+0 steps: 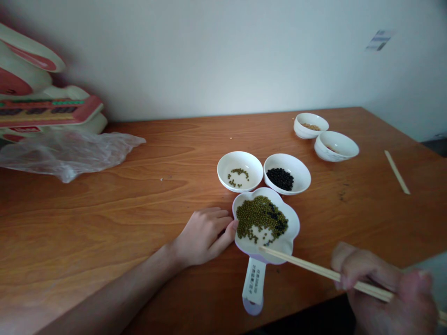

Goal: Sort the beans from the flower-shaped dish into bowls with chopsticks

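Observation:
A white flower-shaped dish with a handle (295,228) stands before me, holding green mung beans (256,207) and a patch of black beans on the right. The thumb of my left hand (206,235) touches its left rim, with bent fingers beside it, partly hidden. My right hand (377,279), slightly blurred, grips wooden chopsticks (307,265). Their tips lie together over the dish's near side, with no bean visibly between them. Just behind are a white bowl (223,170) with some mung beans and another white bowl (303,179) with black beans (280,179).
At the back right stand a bowl of pale yellow grains (299,129) and a bowl with a little reddish content (340,156). A pale wooden stick (397,172) lies farther right. Clear plastic (77,153) and a rabbit-shaped toy keyboard (52,111) occupy the left. A wall is behind.

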`<action>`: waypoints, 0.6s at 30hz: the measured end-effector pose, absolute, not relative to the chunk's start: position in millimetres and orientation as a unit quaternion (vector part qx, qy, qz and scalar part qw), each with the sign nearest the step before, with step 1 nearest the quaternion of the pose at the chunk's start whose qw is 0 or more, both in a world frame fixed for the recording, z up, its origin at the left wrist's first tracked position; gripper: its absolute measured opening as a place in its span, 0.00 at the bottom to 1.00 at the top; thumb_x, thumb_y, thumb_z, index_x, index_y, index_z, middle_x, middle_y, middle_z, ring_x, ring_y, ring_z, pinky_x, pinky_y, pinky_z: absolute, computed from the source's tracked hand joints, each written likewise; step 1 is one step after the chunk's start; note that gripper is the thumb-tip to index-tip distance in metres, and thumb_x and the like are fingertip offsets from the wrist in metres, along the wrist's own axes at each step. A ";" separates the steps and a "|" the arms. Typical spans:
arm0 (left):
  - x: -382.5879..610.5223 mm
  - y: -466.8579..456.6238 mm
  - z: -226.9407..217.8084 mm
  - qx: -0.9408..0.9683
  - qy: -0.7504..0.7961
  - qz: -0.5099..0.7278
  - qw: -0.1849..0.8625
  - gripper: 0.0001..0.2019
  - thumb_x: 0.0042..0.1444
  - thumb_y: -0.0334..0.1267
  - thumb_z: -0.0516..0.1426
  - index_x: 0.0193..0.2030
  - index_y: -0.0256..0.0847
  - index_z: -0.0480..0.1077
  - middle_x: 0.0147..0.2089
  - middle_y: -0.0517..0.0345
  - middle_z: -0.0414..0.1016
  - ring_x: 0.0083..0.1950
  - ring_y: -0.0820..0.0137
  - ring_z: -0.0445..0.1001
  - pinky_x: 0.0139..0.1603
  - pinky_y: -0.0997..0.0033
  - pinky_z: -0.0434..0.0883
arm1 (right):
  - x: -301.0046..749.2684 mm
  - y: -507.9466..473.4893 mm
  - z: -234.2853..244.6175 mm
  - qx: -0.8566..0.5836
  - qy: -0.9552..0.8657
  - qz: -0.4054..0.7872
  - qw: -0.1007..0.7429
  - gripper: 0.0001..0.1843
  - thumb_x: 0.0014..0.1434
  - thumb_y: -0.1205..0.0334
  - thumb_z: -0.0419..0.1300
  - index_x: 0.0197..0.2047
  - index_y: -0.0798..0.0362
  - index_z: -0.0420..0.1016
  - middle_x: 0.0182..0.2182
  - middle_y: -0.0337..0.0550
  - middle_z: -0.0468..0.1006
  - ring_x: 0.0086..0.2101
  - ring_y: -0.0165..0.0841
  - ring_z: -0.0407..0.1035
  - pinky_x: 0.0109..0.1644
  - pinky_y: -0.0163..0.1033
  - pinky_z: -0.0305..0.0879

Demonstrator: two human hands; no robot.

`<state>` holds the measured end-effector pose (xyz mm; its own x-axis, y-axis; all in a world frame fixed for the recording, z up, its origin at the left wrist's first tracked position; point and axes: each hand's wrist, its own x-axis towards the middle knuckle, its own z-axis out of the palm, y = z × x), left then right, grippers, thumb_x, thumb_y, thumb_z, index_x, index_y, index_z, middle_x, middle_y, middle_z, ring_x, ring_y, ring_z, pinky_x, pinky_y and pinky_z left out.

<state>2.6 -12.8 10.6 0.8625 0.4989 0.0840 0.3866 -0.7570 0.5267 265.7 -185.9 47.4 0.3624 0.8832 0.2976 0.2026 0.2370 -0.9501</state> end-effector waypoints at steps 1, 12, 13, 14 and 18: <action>2.6 -12.7 10.6 0.931 0.238 0.110 0.255 0.23 0.77 0.43 0.41 0.32 0.40 0.65 0.33 0.57 0.72 0.34 0.69 0.67 0.39 0.68 0.62 | 264.2 -186.0 49.1 -0.556 -0.490 0.277 0.612 0.42 0.73 0.37 0.38 0.21 0.50 0.76 0.15 0.42 0.68 0.21 0.32 0.63 0.26 0.40 0.59; 2.3 -12.4 11.0 0.932 0.236 0.113 0.251 0.23 0.77 0.42 0.41 0.31 0.40 0.65 0.33 0.57 0.72 0.34 0.69 0.67 0.39 0.68 0.62 | 257.5 -177.1 36.5 -0.590 -0.541 0.208 0.562 0.34 0.75 0.50 0.42 0.25 0.52 0.79 0.20 0.45 0.73 0.25 0.35 0.71 0.28 0.40 0.63; 2.3 -12.5 10.8 0.932 0.235 0.114 0.251 0.23 0.77 0.42 0.41 0.31 0.40 0.65 0.33 0.57 0.72 0.34 0.70 0.67 0.39 0.68 0.62 | 256.6 -177.3 37.3 -0.585 -0.539 0.198 0.573 0.34 0.75 0.49 0.43 0.25 0.52 0.79 0.20 0.45 0.74 0.24 0.35 0.70 0.28 0.41 0.63; 2.3 -12.6 10.7 0.932 0.235 0.115 0.251 0.23 0.77 0.42 0.41 0.31 0.40 0.65 0.32 0.57 0.72 0.34 0.70 0.67 0.38 0.68 0.62 | 254.8 -178.0 38.7 -0.581 -0.531 0.194 0.586 0.35 0.75 0.47 0.42 0.25 0.52 0.79 0.19 0.45 0.73 0.24 0.35 0.70 0.28 0.41 0.63; 2.1 -13.0 10.6 0.933 0.233 0.119 0.249 0.23 0.77 0.42 0.42 0.31 0.40 0.66 0.32 0.57 0.72 0.34 0.70 0.67 0.39 0.68 0.62 | 244.4 -182.5 44.6 -0.592 -0.496 0.238 0.589 0.37 0.75 0.45 0.40 0.25 0.52 0.78 0.20 0.45 0.72 0.24 0.34 0.68 0.30 0.42 0.61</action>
